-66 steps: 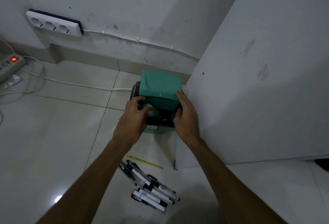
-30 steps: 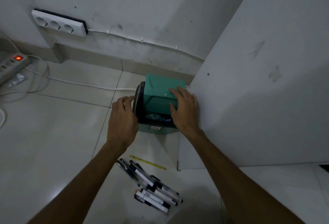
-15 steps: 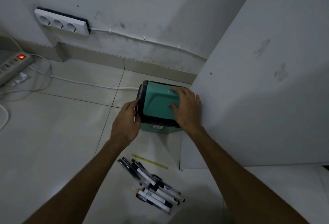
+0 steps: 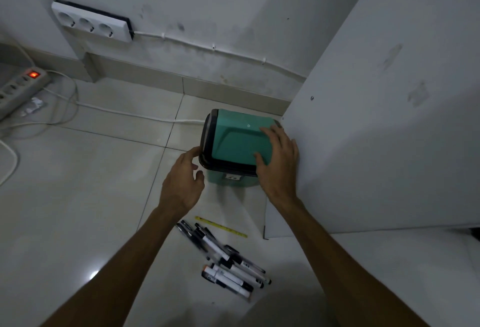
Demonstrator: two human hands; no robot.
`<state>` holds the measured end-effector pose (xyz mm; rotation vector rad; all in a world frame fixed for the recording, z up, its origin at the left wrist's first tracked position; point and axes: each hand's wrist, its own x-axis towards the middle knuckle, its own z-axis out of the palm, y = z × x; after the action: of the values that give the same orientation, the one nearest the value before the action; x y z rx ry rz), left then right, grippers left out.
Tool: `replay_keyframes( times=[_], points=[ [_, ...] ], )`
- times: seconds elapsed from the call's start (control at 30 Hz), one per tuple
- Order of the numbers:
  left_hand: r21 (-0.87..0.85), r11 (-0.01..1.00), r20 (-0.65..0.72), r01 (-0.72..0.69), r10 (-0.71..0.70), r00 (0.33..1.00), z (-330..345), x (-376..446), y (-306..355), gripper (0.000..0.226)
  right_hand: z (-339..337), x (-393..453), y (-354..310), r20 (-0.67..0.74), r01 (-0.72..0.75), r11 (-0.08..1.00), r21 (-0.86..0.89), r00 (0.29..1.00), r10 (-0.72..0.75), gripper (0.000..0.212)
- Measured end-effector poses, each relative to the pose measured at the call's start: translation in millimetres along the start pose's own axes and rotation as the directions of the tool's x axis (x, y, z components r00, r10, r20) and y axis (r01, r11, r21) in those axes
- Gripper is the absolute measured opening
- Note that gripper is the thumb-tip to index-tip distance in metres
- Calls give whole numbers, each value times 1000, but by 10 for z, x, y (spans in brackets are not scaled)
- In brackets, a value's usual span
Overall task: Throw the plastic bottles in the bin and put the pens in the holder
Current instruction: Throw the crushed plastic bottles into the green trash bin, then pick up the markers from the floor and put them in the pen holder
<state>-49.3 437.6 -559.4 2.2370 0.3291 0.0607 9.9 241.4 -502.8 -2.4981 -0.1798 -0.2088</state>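
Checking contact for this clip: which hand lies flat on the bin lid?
The right hand lies flat on the green bin lid; the left hand sits beside the rim.

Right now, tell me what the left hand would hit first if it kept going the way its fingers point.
The left hand points up and right at the bin. Its fingertips sit by the dark rim, so that rim would likely come first, though touch is unclear.

bin (image 4: 240, 142) teal, black rim | pens (image 4: 226, 261) black-white | ruler (image 4: 220, 227) yellow (floor pale)
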Motion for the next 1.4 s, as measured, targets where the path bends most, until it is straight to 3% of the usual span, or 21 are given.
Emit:
replay_keyframes(
  times=[0.3, 0.5, 0.63, 0.73, 0.83, 0.9, 0.97, 1.1, 1.4],
  points=[
    [-71, 988, 68, 138, -133, 989, 108, -714, -345, 52, 135, -936, 48, -69, 46, 979, 201, 997, -33, 40],
    [-65, 968, 126, 243, -233, 964, 330, -1040, -684, 46, 560, -1410, 345, 195, -43, 977, 210, 981, 2, 28],
    [-88, 933, 127, 350, -338, 933, 525, -1101, -905, 40, 943, -1551, 546, 383, -147, 970, 191, 922, 64, 22],
    [-55, 883, 166, 465, -451, 877, 688, -1087, -1070, 27, 1244, -1629, 669, 505, -206, 972, 113, 855, 122, 26],
    [-20, 758, 248, 652, -628, 738, 815, -998, -1226, 19, 1500, -1684, 759, 570, -242, 970, 30, 801, 182, 36],
    [0, 686, 254, 728, -704, 663, 887, -965, -1337, 29, 1628, -1712, 812, 591, -248, 969, -2, 781, 201, 39],
    [25, 651, 228, 758, -742, 630, 944, -985, -1411, 40, 1715, -1738, 841, 602, -247, 968, -32, 769, 216, 41],
    [98, 643, 156, 759, -763, 627, 977, -1045, -1419, 50, 1819, -1765, 854, 602, -232, 970, -67, 766, 225, 36],
    [128, 633, 28, 763, -772, 636, 911, -985, -1328, 45, 1854, -1754, 815, 567, -317, 946, -69, 768, 299, 33]
  ],
)
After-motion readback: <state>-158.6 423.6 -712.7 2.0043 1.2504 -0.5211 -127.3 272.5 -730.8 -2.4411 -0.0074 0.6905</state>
